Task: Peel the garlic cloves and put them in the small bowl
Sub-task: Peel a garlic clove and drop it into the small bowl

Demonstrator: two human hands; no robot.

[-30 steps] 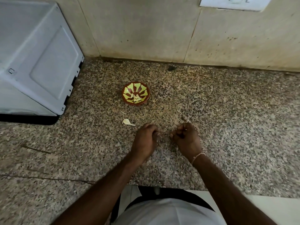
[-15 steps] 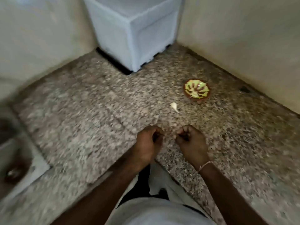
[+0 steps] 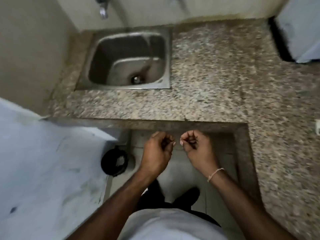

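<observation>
1. The granite bench (image 3: pixel 216 80) is L-shaped, running along the far wall and down the right side, and its speckled top is blurred.
2. A pale blue-white surface (image 3: pixel 43 170) fills the lower left, below and in front of the bench's left front edge; what it is cannot be told.
3. A steel sink (image 3: pixel 166 58) is sunk into the bench at its far left part, with a drain at the bottom of the basin and a tap (image 3: pixel 103 11) on the wall above the sink's far rim.
4. A pale box-like appliance (image 3: pixel 301 32) stands at the bench's far right corner, cut off by the picture's edge.
5. A black round bin (image 3: pixel 114 161) stands on the floor under the bench's front edge, left of the hands.
6. The left hand (image 3: pixel 158 153) is in the air in front of the bench's front edge, over the floor, its fingers curled in with thumb and fingertips brought together.
7. The right hand (image 3: pixel 195 148) is just beside it, apart by a small gap, curled the same way, with a thin bracelet (image 3: pixel 215 174) at the wrist.
8. Whether either hand pinches anything cannot be told, as nothing shows between the fingertips.
9. Neither the garlic cloves nor the small bowl is in view.
</observation>
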